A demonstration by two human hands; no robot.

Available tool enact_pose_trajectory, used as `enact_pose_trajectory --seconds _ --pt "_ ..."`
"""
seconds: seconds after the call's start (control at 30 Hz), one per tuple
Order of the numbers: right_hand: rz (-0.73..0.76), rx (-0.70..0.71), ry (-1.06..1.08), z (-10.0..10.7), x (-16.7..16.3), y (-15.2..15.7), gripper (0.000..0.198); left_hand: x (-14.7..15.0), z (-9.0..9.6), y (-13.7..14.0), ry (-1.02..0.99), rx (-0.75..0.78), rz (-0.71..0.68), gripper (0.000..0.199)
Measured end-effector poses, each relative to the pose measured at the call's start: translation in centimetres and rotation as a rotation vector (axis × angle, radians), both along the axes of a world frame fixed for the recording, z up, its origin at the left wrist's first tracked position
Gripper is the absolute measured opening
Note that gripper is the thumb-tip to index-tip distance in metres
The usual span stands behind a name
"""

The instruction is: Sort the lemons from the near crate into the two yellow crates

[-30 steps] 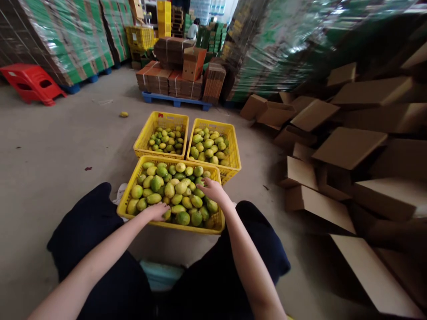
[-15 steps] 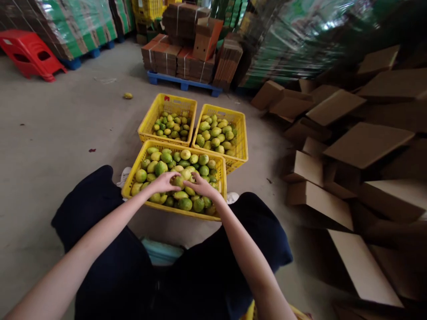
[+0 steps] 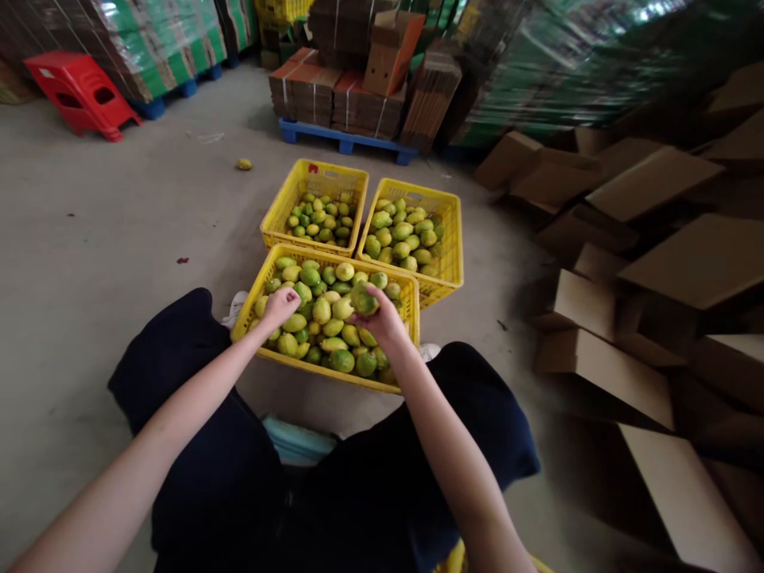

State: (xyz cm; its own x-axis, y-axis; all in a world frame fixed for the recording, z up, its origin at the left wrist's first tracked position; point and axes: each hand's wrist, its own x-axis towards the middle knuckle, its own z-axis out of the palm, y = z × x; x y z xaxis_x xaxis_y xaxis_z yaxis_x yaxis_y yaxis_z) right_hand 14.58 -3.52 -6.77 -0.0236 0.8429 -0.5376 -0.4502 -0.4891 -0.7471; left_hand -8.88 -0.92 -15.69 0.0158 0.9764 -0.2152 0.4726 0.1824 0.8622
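In front of me stands a yellow plastic crate (image 3: 328, 376) full of green and yellow lemons (image 3: 341, 360). Over its right half, my right hand (image 3: 385, 320) grips a greenish lemon (image 3: 363, 299), raised above the others. My left hand (image 3: 280, 306) hovers over the crate's left half with its fingers pressed together; whether something small is in them is hidden. Behind this crate are a left rear crate (image 3: 274, 208) with smaller-looking lemons (image 3: 319, 219) and a right rear crate (image 3: 452, 239) with lemons (image 3: 403, 232).
Open cardboard boxes (image 3: 621, 374) lie heaped on the right. Flattened cartons (image 3: 367, 103) stand on a blue pallet (image 3: 346, 142) at the back. A red stool (image 3: 83, 95) is at the far left. One loose lemon (image 3: 243, 164) lies on the concrete floor (image 3: 149, 191).
My hands have moved apart from the crate's middle: the left went left and its fingers closed, the right now holds a lemon up on the right. The whole view has shifted slightly.
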Motion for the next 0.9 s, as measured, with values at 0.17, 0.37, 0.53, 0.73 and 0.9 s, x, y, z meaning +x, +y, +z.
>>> enact_pose_trajectory --seconds 0.17,0.37,0.53,0.73,0.9 --pt "-0.245 -0.03 0.107 3.0 2.6 -0.1 0.015 -1.0 -0.1 -1.8 0.438 0.066 -0.334 0.006" --pt "-0.248 -0.071 0.216 4.7 3.6 -0.5 0.024 -0.6 -1.7 -4.5 0.695 0.121 -0.792 0.015" --pt "-0.152 -0.071 0.263 4.8 3.9 -0.5 0.024 -1.5 -2.9 -4.4 0.832 0.252 -1.024 0.031" --pt "-0.129 -0.043 0.256 5.6 3.9 -0.6 0.028 -1.9 -4.6 -3.5 0.975 0.485 -1.162 0.027" --pt "-0.112 -0.035 0.283 5.5 3.8 -0.5 0.029 -2.2 -4.8 -3.1 0.967 0.543 -1.211 0.027"
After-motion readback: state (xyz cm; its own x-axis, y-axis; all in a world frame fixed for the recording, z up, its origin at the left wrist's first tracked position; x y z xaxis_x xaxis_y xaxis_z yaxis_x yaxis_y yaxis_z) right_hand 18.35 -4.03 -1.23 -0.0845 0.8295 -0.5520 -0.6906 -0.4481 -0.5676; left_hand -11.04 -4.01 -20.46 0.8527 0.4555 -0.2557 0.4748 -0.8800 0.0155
